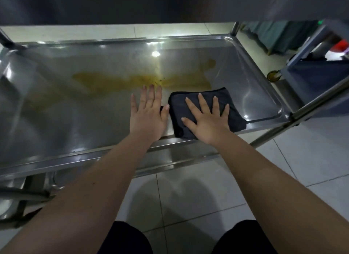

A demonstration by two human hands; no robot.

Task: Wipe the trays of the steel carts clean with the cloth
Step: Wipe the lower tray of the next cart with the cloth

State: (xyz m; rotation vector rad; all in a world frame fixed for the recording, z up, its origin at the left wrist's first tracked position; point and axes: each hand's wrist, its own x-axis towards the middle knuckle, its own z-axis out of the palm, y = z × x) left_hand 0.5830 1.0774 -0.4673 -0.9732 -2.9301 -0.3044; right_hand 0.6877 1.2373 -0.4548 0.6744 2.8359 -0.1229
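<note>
A shiny steel cart tray [56, 106] fills the middle of the head view. A yellow-brown smear [117, 79] runs across its middle from left to right. A folded dark cloth [234, 106] lies on the tray near its front right corner. My right hand [207, 119] presses flat on the cloth with fingers spread. My left hand [149, 112] rests flat on the bare tray just left of the cloth, fingertips at the edge of the smear.
A lower shelf of the cart [34, 189] shows at the bottom left. A second cart with a dark bin [319, 78] stands at the right, its wheel [273, 76] close to the tray's corner. Pale floor tiles [188, 197] lie below, with my knees at the bottom.
</note>
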